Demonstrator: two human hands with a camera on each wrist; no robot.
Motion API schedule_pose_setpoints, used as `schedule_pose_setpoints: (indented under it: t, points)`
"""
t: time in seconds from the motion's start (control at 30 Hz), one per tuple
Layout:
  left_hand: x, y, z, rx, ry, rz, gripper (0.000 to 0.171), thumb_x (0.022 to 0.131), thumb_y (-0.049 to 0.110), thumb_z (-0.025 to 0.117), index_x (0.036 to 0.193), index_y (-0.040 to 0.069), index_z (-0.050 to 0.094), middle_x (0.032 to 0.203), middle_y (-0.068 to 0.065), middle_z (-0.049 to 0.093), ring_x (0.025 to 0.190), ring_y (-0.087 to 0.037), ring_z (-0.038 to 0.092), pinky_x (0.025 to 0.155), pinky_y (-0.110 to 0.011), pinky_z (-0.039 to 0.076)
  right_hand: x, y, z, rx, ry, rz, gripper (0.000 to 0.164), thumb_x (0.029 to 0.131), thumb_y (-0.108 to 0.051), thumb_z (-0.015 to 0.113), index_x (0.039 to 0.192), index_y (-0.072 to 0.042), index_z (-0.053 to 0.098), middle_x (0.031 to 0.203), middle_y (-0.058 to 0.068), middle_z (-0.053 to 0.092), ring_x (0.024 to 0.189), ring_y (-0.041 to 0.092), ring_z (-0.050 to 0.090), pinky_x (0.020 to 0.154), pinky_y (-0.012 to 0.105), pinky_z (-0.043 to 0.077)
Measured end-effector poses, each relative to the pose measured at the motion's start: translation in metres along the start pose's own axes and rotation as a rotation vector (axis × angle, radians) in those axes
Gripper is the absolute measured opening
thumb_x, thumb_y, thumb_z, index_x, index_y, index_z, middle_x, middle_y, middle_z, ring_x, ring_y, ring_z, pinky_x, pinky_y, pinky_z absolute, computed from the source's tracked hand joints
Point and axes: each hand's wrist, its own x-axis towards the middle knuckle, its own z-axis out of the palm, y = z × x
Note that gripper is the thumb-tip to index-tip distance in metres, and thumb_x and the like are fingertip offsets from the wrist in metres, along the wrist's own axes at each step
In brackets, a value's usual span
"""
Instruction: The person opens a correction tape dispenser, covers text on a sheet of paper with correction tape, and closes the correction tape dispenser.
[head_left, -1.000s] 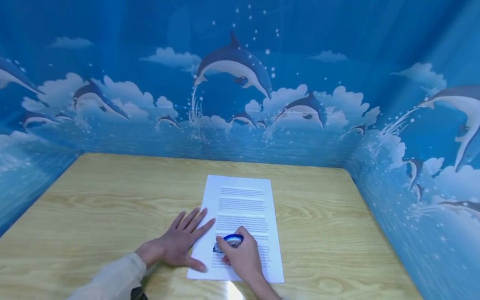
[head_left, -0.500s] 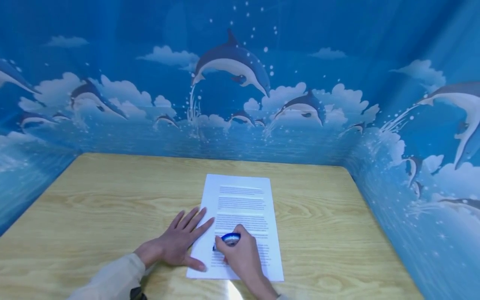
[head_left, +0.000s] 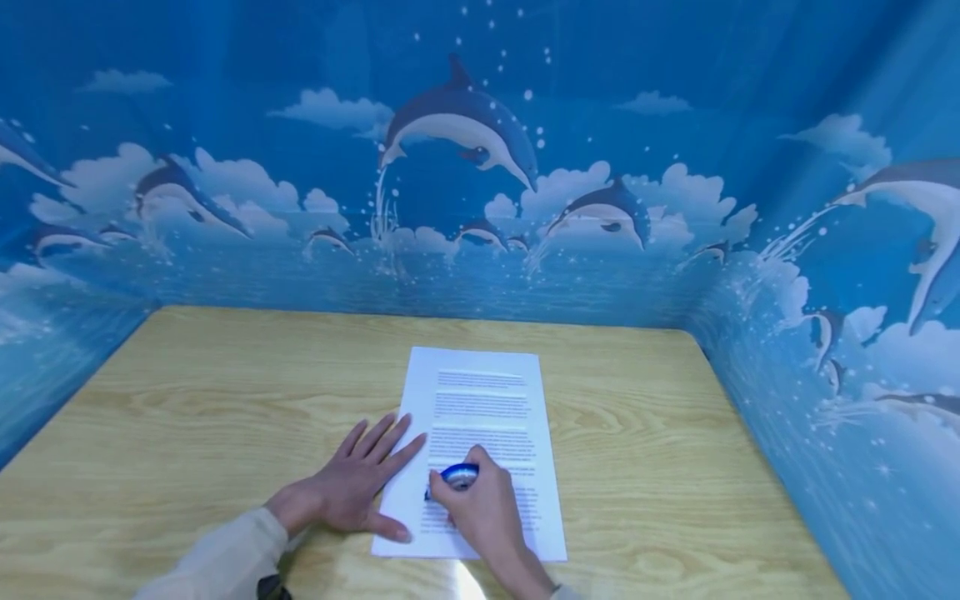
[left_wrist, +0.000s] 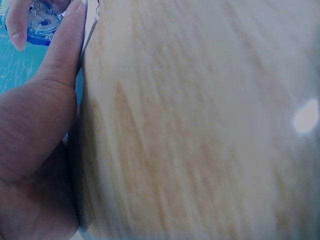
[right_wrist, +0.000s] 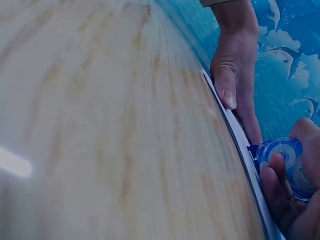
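Note:
A white sheet of printed paper point(head_left: 480, 360) lies on the table, with several brighter white bands across its text. My left hand point(head_left: 358, 490) rests flat with spread fingers on the sheet's left edge. In the right wrist view its thumb presses near the edge of the sheet. My right hand point(head_left: 487, 510) pinches a blue, see-through correction tape point(head_left: 461, 475) between thumb and fingers. The tip of the correction tape is down at the left end of a text line in the lower half of the sheet. The right wrist view shows the round gears inside the correction tape point(right_wrist: 280, 150).
The light wood-grain table point(head_left: 637, 450) extends on both sides of the paper. A blue curtain point(head_left: 315, 275) printed with dolphins and clouds hangs behind the table and along its sides. Light glares off the table at the front edge of the paper.
The right hand and the correction tape have shifted very slightly left on the paper, then stay nearly still. The left hand keeps its place. The head view has drifted a little.

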Motion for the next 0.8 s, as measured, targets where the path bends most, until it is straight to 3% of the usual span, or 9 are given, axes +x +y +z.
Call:
schedule_pose_setpoints:
  t: [0.8]
  points:
    - [0.000, -0.001, 0.000, -0.018, -0.015, -0.012, 0.112, 0.071, 0.083, 0.050, 0.154, 0.014, 0.018, 0.158, -0.017, 0.002, 0.142, -0.038, -0.001, 0.110, -0.059, -0.001, -0.001, 0.003, -0.010, -0.034, 0.008, -0.020, 0.036, 0.077, -0.029, 0.078, 0.076, -0.012, 0.047, 0.054, -0.007, 0.059, 0.040, 0.008, 0.055, 0.040, 0.027, 0.048]
